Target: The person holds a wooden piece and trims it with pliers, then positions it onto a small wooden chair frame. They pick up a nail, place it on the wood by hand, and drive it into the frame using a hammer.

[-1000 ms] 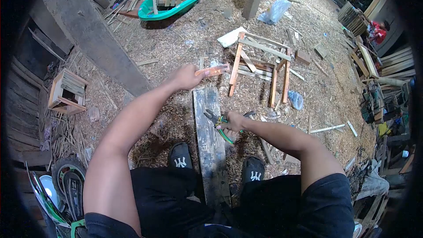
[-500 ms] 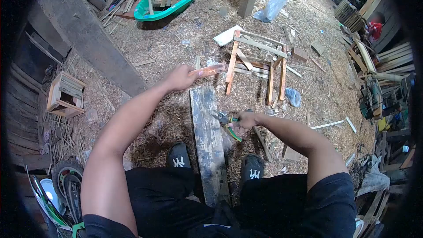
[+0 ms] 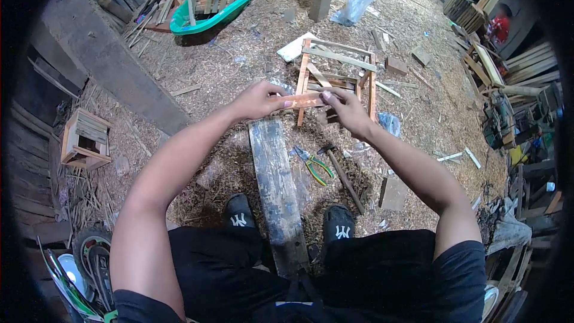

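My left hand (image 3: 258, 100) is closed on the left end of a short reddish wooden strip (image 3: 302, 101). At the strip's right end, the fingers of my right hand (image 3: 347, 109) pinch it. Both hands are above the far end of a worn plank (image 3: 274, 173) that runs between my feet. Pliers with green and yellow handles (image 3: 313, 165) lie open on the ground right of the plank. A hammer (image 3: 344, 176) lies beside them. Just beyond my hands stands a wooden frame (image 3: 341, 58) with reddish legs.
A green tub (image 3: 218, 21) holding wood slats is at the far left, near a slanted beam (image 3: 119, 66). A small wooden box (image 3: 88, 139) sits at left. Plastic bags, offcuts and shavings cover the ground. A person in red (image 3: 498, 27) is at the far right.
My right hand has let go of the pliers, which now lie on the ground, and has moved up to the strip's right end. The hammer has come into view. The camera view has shifted slightly.
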